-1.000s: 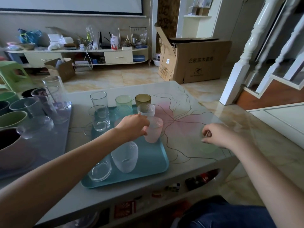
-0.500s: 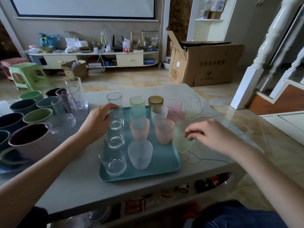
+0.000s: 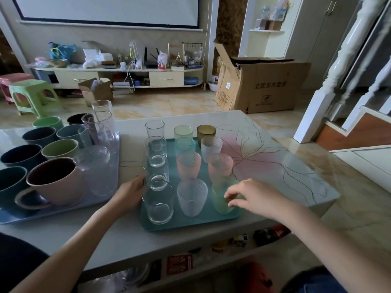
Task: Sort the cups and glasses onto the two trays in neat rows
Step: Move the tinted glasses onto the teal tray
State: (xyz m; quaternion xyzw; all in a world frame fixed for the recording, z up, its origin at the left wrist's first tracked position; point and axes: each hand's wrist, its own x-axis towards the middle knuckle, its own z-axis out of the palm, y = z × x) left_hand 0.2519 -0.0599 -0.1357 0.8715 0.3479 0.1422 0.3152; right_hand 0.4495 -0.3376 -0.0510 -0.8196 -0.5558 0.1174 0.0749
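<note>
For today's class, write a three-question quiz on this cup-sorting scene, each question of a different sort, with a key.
1. True or false: the right hand is on the pale green frosted glass at the near right corner of the teal tray.
2. Which colour are the two glasses in the row just behind the green one? A) amber B) pink C) blue
3. Fill in: the pink mug stands on the ____ tray, left of the teal one.

Key
1. True. The fingers rest on its rim.
2. B. The pink glasses stand side by side.
3. Blue: the blue tray also holds the other mugs.
</note>
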